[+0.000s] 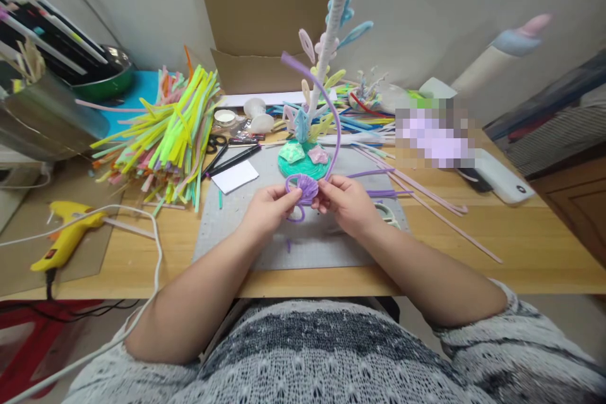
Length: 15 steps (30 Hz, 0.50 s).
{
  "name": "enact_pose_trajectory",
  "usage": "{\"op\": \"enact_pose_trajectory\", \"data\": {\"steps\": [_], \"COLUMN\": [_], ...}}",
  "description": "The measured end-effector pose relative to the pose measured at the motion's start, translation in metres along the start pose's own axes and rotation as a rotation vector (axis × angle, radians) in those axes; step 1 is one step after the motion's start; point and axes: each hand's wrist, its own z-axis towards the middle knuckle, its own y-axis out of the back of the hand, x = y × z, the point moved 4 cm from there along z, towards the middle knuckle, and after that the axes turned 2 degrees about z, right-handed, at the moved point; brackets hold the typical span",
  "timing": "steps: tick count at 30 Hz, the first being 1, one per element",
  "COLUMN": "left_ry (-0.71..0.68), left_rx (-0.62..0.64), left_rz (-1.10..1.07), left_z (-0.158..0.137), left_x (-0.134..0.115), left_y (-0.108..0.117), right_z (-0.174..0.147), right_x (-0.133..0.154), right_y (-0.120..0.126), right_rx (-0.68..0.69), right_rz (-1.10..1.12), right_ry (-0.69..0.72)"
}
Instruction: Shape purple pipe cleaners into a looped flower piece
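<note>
A small bundle of purple pipe cleaner (307,187), wound and looped, is held between my two hands above the grey cutting mat (265,255). My left hand (271,207) pinches its left side with thumb and fingers, near a loop that hangs below. On the other side my right hand (348,202) is closed on a purple pipe cleaner strand (338,129), which arcs up and curls over to the left. Behind the bundle stands a white wrapped stem (330,31) on a round green base (305,167), with pastel loops and shapes attached along it.
Left lie a pile of bright pipe cleaners (175,132) and a yellow glue gun (71,233) with its cord. Scissors (387,214) rest beside my right wrist. Purple pipe cleaners (386,194) and long pink ones (426,196) spread rightward. Black pens (235,160) lie by white paper (235,175).
</note>
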Motion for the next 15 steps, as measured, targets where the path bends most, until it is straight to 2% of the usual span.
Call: {"op": "enact_pose_trajectory", "data": {"steps": [3,8,15], "left_ry": [0.044,0.133,0.152], "left_rx": [0.027,0.091,0.225], "left_rz": [-0.085,-0.21,-0.186], "left_z": [0.0013,0.0021,-0.0006], "left_x": [0.0017,0.0037,0.0047], "left_y": [-0.0008,-0.0026,-0.0102], "right_z": [0.0011,0.0026,-0.0004], "right_x": [-0.0007,0.001,0.0056], "right_y": [0.0015,0.0042,0.0027], "right_rx": [-0.024,-0.055,-0.037], "right_rz": [0.014,-0.136,-0.2], "right_ry": [-0.014,0.043,0.087]}}
